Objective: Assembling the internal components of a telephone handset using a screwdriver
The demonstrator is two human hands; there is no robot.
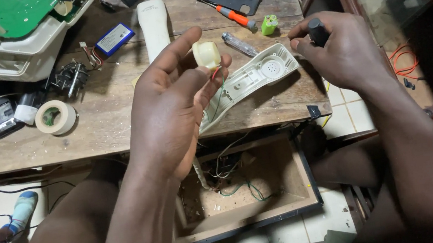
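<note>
Landmark: the opened handset shell (255, 76), a cream telephone half lying inside-up on the wooden table (115, 124).
Left hand: the left hand (170, 111) is raised just in front of the shell; a small round cream earpiece capsule (206, 54) is pinched between thumb and fingertips.
Wires: thin red and green wires (218, 90) are seen running from the capsule down toward the shell.
Right hand: the right hand (339, 50) is closed on a dark tool handle (318, 31), just right of the shell's perforated end; the tip is hidden.
Done, as judged: the handset has been split, its other half (154, 26) laid beyond the shell, and the capsule lifted out of its seat.
Left, as judged: the capsule remains wired; nothing is rejoined.
Beyond the shell: an orange-handled screwdriver (236, 17) and a clear-handled one (238, 44).
Left of the shell: a tape roll (56, 117) and a blue battery pack (114, 39).
Below the shell: an open drawer (293, 184) holding loose wires.
</note>
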